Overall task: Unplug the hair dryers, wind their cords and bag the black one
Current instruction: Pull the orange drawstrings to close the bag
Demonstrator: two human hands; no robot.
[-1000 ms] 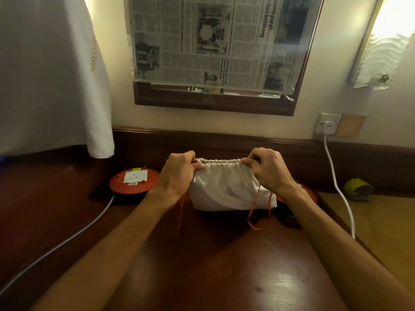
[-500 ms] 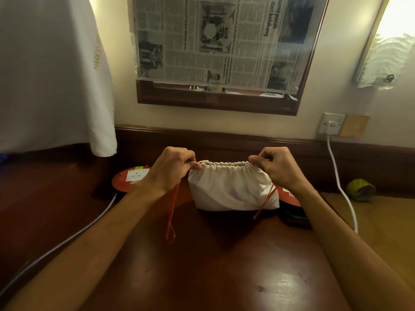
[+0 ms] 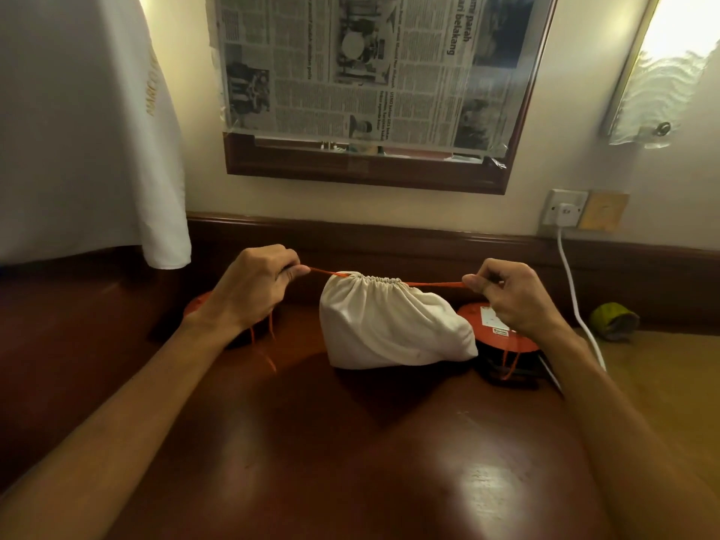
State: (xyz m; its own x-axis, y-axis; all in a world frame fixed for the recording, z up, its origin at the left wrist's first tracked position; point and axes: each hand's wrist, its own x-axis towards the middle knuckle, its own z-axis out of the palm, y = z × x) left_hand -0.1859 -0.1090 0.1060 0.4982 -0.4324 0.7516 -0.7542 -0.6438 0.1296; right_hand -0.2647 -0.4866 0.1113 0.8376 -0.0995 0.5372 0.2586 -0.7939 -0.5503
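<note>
On the dark wooden table, two bare forearms reach forward. Beyond them a white cloth bag sits full, its mouth gathered tight; what is inside is hidden. The left hand pinches one end of the orange drawstring and the right hand pinches the other, stretched taut between them. Just behind the bag's right side lies an orange disc. Farther back, a white plug sits in a wall socket, beside a newspaper-covered mirror.
</note>
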